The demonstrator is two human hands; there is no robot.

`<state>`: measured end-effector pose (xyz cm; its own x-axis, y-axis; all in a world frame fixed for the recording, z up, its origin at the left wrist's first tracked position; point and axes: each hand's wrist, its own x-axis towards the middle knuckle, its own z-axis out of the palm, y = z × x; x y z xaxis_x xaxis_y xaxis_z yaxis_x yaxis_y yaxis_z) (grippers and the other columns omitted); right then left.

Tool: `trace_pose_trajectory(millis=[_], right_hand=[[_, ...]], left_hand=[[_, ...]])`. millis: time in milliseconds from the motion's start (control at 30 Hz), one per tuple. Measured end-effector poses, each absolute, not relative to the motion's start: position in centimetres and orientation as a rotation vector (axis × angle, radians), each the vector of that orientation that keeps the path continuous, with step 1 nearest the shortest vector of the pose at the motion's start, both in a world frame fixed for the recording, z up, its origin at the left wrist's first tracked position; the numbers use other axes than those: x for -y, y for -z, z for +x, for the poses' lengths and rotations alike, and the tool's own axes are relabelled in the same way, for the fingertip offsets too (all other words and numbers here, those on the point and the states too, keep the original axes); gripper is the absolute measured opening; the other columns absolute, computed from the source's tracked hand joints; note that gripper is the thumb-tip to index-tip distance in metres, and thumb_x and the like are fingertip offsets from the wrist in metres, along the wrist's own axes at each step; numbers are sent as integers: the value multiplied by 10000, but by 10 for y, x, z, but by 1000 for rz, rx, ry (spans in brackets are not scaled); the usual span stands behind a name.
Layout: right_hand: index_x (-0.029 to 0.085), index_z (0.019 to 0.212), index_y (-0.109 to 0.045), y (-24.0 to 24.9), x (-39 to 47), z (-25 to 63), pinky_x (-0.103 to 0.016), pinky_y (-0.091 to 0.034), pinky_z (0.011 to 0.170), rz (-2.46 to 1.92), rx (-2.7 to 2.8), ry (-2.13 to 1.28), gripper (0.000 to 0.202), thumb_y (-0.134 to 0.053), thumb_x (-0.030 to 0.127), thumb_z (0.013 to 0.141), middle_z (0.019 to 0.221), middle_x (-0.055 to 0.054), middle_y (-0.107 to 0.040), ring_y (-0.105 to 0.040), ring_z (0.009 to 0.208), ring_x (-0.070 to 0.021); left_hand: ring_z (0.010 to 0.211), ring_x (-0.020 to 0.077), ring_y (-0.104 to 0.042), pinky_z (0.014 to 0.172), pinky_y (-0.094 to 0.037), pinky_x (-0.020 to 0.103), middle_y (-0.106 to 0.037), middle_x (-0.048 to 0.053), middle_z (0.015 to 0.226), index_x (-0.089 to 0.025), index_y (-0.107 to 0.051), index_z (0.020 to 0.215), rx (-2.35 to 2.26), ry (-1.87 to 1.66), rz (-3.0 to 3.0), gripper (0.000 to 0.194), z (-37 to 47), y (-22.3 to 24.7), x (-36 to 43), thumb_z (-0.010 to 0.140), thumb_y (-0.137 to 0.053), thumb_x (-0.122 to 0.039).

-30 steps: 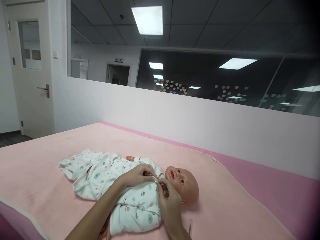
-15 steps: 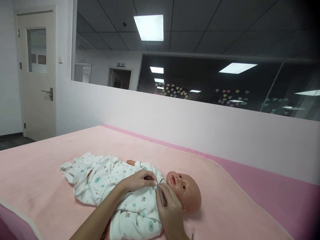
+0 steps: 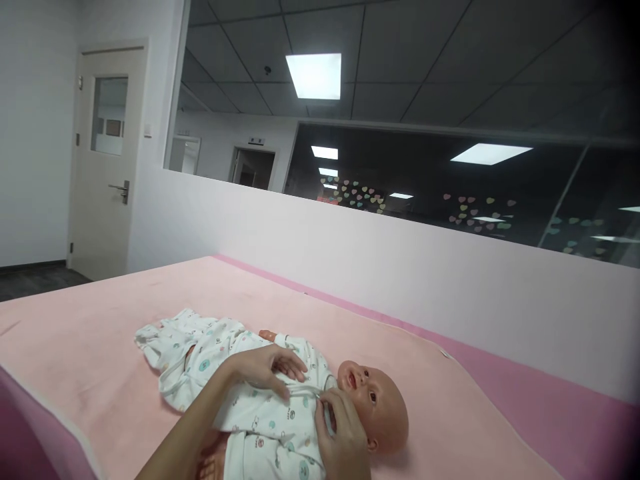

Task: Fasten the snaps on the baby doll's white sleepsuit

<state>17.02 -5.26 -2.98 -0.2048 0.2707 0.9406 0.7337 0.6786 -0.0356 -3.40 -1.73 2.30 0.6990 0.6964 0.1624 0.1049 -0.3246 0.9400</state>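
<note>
Garment of white printed cloth [image 3: 280, 419] around smooth, bald plastic doll [image 3: 387, 410], right hand [image 3: 345, 433] pinching collar [image 3: 327, 383], left hand [image 3: 257, 365] loose-fingered beside that grip, peach fabric sheet [image 3: 475, 433] beneath.

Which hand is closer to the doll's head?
Right. The right hand is right beside the doll's head, at the neckline of the printed white top; the left hand is farther away, over the doll's torso.

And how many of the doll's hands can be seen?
2: the far doll hand at the end of its sleeve, and the near doll hand, partly cut off by the picture's bottom edge.
</note>
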Motion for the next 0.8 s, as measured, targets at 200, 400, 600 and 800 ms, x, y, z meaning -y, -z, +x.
trace_pose_trajectory(millis=[200, 400, 600, 800], right_hand=[[170, 953, -541, 24, 57, 148, -340, -473, 763, -774, 1895, 604, 174, -435, 167, 815, 952, -92, -584, -552, 908, -205], [187, 914, -536, 13, 50, 118, -306, -450, 661, -881, 2025, 383, 182, -424, 138, 780, 856, -61, -550, -531, 782, -180], [190, 824, -517, 19, 44, 118, -298, -394, 639, -941, 1958, 275, 101, -438, 151, 774, 776, -36, -508, -485, 736, -178], [179, 821, -537, 22, 47, 118, -285, -356, 657, -921, 1883, 259, 78, -461, 186, 806, 757, -33, -513, -461, 735, -165]], left_hand=[[797, 146, -527, 719, -399, 233, -625, 18, 858, -185, -665, 931, -713, -778, 1866, 439, -43, -12, 21, 521, -768, -305], [587, 88, -433, 548, -309, 203, -570, -1, 625, -145, -694, 809, -714, -914, 1737, 226, -37, -8, 16, 634, -676, -287], [545, 75, -391, 504, -262, 199, -556, -3, 598, -139, -698, 798, -723, -909, 1740, 207, -37, -8, 15, 664, -653, -290], [582, 89, -454, 534, -310, 192, -587, 11, 622, -135, -693, 858, -751, -925, 1739, 232, -37, -7, 13, 660, -648, -247]])
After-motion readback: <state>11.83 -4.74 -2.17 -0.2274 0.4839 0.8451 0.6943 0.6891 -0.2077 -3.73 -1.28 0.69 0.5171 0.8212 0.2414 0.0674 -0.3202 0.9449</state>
